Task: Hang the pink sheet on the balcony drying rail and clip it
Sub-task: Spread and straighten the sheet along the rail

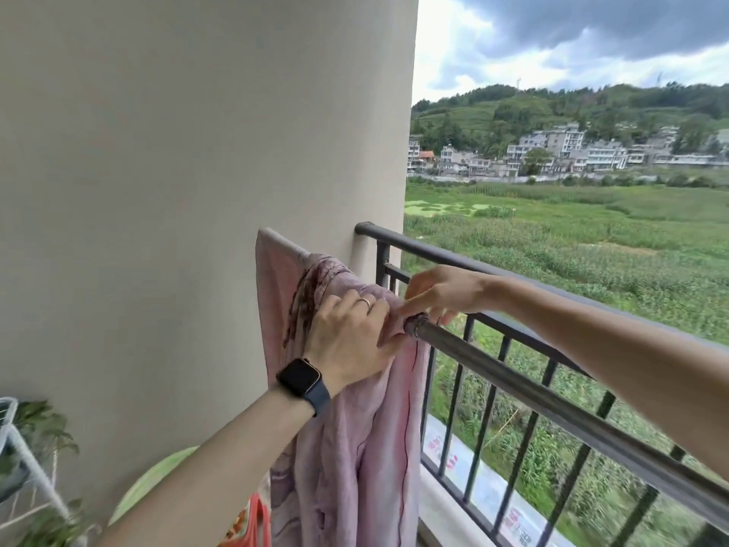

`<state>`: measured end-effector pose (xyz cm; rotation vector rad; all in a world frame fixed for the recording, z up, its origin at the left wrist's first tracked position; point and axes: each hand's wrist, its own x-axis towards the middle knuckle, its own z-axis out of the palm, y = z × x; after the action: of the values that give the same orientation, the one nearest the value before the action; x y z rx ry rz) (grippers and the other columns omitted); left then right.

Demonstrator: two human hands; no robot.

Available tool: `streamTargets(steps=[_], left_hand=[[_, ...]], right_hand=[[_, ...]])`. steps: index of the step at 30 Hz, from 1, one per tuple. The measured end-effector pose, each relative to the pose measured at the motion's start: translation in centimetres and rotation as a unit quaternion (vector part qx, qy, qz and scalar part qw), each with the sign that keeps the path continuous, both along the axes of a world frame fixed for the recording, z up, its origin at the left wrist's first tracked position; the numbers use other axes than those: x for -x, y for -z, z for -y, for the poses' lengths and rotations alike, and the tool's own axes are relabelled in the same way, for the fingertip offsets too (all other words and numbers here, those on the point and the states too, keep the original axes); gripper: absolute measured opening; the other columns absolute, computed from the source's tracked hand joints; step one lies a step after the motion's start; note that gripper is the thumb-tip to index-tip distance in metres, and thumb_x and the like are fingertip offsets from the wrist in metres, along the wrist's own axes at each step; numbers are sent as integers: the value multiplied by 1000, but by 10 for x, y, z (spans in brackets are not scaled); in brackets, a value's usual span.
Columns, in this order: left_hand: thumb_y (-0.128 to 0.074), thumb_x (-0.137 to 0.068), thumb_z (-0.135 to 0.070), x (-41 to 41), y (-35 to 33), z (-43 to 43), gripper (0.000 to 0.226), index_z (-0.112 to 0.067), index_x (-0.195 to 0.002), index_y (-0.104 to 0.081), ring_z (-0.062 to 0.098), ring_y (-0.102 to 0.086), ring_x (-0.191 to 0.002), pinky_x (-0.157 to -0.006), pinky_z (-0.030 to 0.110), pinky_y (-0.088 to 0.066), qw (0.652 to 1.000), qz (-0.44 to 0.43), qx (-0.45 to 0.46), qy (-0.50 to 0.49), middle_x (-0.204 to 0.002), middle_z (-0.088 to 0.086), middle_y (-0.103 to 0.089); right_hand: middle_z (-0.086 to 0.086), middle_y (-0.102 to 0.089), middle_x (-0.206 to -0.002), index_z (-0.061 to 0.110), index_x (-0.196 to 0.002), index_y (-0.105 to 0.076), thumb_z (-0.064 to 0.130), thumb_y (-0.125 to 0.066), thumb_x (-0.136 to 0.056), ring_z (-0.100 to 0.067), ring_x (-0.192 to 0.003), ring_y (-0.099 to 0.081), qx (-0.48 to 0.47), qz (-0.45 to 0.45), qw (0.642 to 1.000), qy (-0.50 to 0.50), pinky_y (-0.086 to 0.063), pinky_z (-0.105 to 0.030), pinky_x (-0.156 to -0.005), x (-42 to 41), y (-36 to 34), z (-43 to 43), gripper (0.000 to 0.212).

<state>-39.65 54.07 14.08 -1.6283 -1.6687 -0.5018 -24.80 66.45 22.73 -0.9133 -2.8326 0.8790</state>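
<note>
The pink sheet (347, 448) hangs bunched over the left end of a steel drying rail (552, 400), next to the wall. My left hand (351, 337), with a ring and a dark watch on the wrist, grips the gathered cloth on top of the rail. My right hand (442, 290) reaches in from the right and pinches the sheet's edge where it wraps the rail. No clip is visible.
A dark balcony railing (473, 266) with vertical bars runs just behind the drying rail. A beige wall (197, 191) stands at the left. A white rack with a plant (35, 448), a green round thing (157, 479) and an orange item (252, 523) sit low at the left.
</note>
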Motion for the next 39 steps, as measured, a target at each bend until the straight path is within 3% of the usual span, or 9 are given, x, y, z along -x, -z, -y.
streamTargets(steps=[6, 13, 19, 25, 28, 31, 34, 37, 39], left_hand=[[-55, -81, -31, 2, -15, 7, 20, -19, -68, -63, 24, -60, -65, -59, 32, -47, 996, 48, -32, 64, -63, -2, -64], [-51, -89, -36, -17, -51, 6, 20, -23, -78, -63, 20, -54, -62, -53, 26, -41, 978, 185, -51, 83, -67, -7, -58], [-55, -88, -36, -55, -52, -1, 22, -22, -72, -60, 14, -50, -58, -48, 20, -29, 973, 192, -17, 128, -61, -9, -54], [-48, -89, -35, -98, -54, 5, 23, -23, -70, -55, 8, -48, -51, -47, 23, -33, 935, 300, -30, 186, -54, -9, -48], [-48, -90, -33, -131, -56, 24, 24, -22, -69, -54, 7, -47, -49, -47, 24, -30, 926, 311, -36, 209, -52, -8, -49], [-55, -91, -29, -164, -60, 47, 21, -23, -72, -58, 9, -54, -53, -49, 26, -39, 912, 338, -72, 221, -58, -8, -58], [-61, -92, -30, -203, -59, 69, 19, -20, -76, -62, 8, -56, -58, -60, 9, -43, 908, 336, -138, 209, -64, -11, -61], [-54, -95, -37, -252, -42, 89, 20, -21, -86, -60, 15, -59, -69, -60, 29, -51, 941, 297, -31, 157, -76, -8, -61], [-51, -97, -41, -277, -33, 103, 22, -23, -89, -60, 17, -61, -71, -56, 31, -50, 956, 260, 2, 137, -81, -7, -63]], right_hand=[[1, -65, -109, 27, -116, -56, 62, -72, -75, -18, -97, -63, -159, 46, 986, 14, -55, -42, -86, -9, 9, 17, 56], [3, -60, -72, 19, -88, -59, 66, -41, -93, -14, -56, -52, -418, 2, 903, 104, -47, -26, -54, -16, -6, 32, 51], [4, -46, -58, 14, -69, -53, 27, -52, -95, -12, -46, -41, -450, 70, 879, 142, -32, -20, -44, -56, 0, 31, 29], [6, -45, -61, 17, -94, -48, 19, -42, -99, -10, -46, -36, -406, -22, 879, 248, -26, -19, -42, -99, -5, 57, 9], [4, -55, -66, 15, -85, -53, 25, -40, -99, -14, -53, -50, -322, -25, 904, 279, -36, -22, -43, -114, -3, 76, 21], [-2, -72, -80, 10, -94, -64, 15, -43, -98, -21, -67, -70, -227, -184, 906, 306, -60, -36, -57, -144, -4, 97, 21], [-4, -70, -84, 10, -106, -60, 11, -43, -100, -20, -64, -67, -247, -319, 857, 319, -57, -39, -56, -185, 0, 127, 18], [-5, -67, -83, 13, -99, -60, 19, -42, -100, -19, -62, -57, -296, -135, 893, 311, -44, -29, -51, -237, 18, 146, 19], [-4, -70, -86, 15, -99, -65, 19, -44, -99, -21, -65, -62, -270, -149, 891, 333, -46, -28, -52, -276, 19, 155, 22]])
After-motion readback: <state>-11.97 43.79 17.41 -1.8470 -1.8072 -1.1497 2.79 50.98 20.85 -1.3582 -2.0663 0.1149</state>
